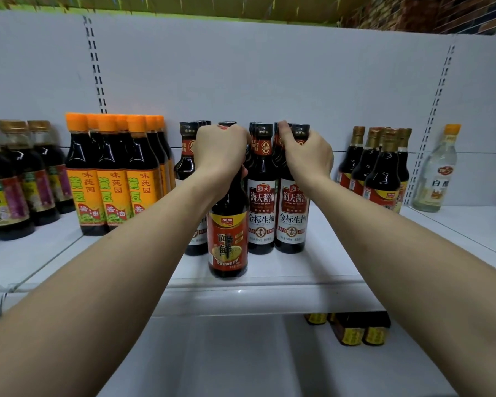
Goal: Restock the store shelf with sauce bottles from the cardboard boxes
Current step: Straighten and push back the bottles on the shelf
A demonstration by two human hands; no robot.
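Left grip (pixel 221 147) curls round the neck of the red-label bottle (pixel 228 242), upright at the shelf (pixel 269 285) front edge, likely for sliding back. Right grip (pixel 307 151) clasps the cap of a white-label bottle (pixel 292 216), apparently steadying that row.

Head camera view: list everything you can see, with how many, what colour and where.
red-label bottle: one, dark sauce, shelf front edge, centre.
white-label bottles: several in rows, black caps, centre.
orange-cap bottles: three in front, more behind, yellow labels, left of centre.
far-left bottles: three visible, gold caps, green-and-purple labels.
gold-cap bottles: about five, dark, red-yellow labels, right.
clear bottle: one, pale liquid, orange cap, far right.
lower-shelf bottles: a few, partly hidden, yellow labels, below right.
shelf: one, white.
back panel: white, behind the bottles.
left hand: grips the red-label bottle's neck.
right hand: grips one of the white-label bottles by its neck.
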